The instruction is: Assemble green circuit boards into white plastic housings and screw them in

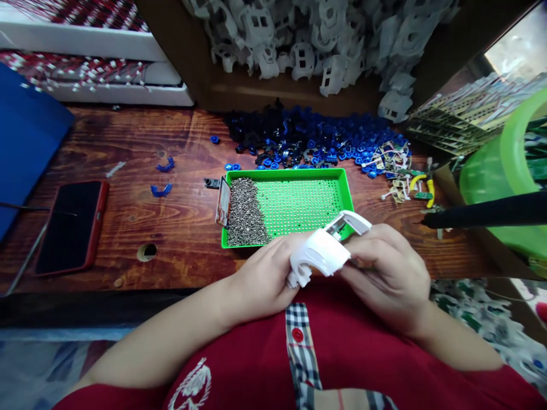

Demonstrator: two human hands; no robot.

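Observation:
A white plastic housing point(325, 253) with a curved body and an open slot is held up close to my chest. My left hand point(269, 273) is closed around its left side, fingertips mostly hidden behind it. On the other side my right hand point(387, 273) grips the part with bent fingers; whether anything small is also in them I cannot see. Just beyond both hands lies a green perforated tray point(348, 196), with a heap of small metal screws point(245, 213) at its left end. A small card point(223, 202) leans on the tray's left rim.
Blue and black small parts point(307, 136) are piled behind the tray. White housings point(299, 40) fill a box above them. Yellow-handled cutters point(429, 191) and wired boards lie right, near a dark rod point(487, 213) and green basket point(482, 165). A phone point(70, 228) lies left.

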